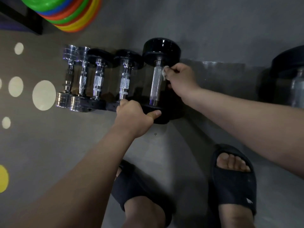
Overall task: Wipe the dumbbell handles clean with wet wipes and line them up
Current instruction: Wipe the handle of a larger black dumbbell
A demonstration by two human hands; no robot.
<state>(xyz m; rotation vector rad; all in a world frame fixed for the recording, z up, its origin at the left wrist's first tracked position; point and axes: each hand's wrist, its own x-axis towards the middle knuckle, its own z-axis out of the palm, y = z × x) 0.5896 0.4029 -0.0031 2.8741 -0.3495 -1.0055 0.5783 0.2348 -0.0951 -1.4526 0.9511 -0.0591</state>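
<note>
Both bare forearms reach forward from the lower edge of the head view, above two feet in black slide sandals (233,180) on the grey floor (205,35).

The left hand (133,116) grips the near head of the big dumbbell (156,83). Its fingers are curled over the head's left edge and its thumb lies flat along the near rim, pointing right. This dumbbell has two thick, glossy black round heads and a straight silver handle with a knurled middle. It lies on the floor with its long axis running away from the person, tilted slightly right at the far end.

The right hand (182,78) comes in from the right with the wrist bent. Its fingers are bunched, pinching a small crumpled white wet wipe (165,72) against the right side of the handle, just short of the far head. The far black head sits just beyond those fingertips.

Left of the left hand's fingers, four smaller dumbbells lie side by side, parallel to the big one. Nearest is a black-headed dumbbell (125,81), then a second black-headed one (98,83), then two chrome dumbbells (83,78).

Well right of the right hand, another large dumbbell (294,83) is cut off by the picture edge. Far beyond the left fingers, at upper left, sits a stack of coloured discs (69,12).
</note>
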